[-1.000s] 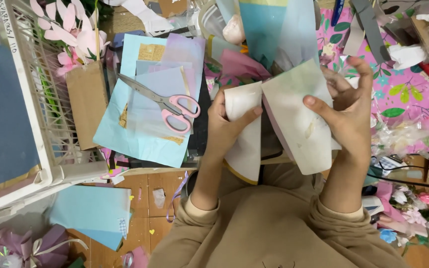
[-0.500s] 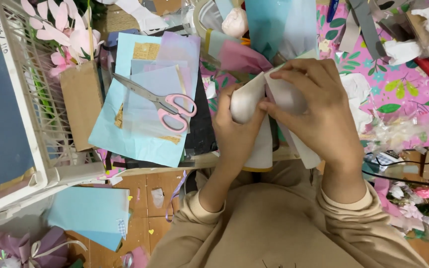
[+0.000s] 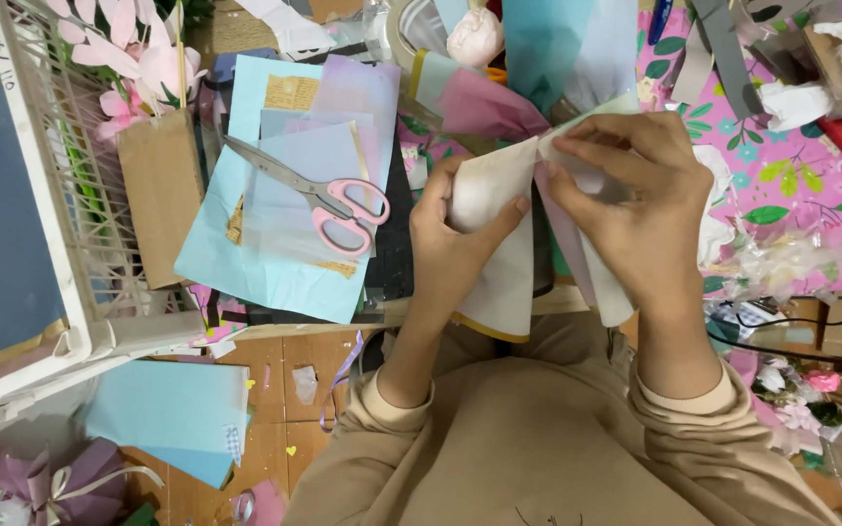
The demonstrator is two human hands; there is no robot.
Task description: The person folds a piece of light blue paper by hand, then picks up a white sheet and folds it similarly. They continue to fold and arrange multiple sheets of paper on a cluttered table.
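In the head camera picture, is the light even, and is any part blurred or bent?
Head view: the light is soft and even, and the hands cast almost no shadow on the white paper. The pink scissors look sharp, while the right hand is slightly soft. The white basket at the left edge leans outward, a wide-lens bend. No strong glare shows.

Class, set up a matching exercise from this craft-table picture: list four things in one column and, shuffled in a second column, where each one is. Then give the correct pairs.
Things:
1. pink-handled scissors
2. cream paper sheet
3. white wire basket
4. pink floral cloth

Places:
A. at the far left of the view
B. covering the table on the right
C. lying on the light blue paper
D. held between both hands

Pairs: 1-C, 2-D, 3-A, 4-B
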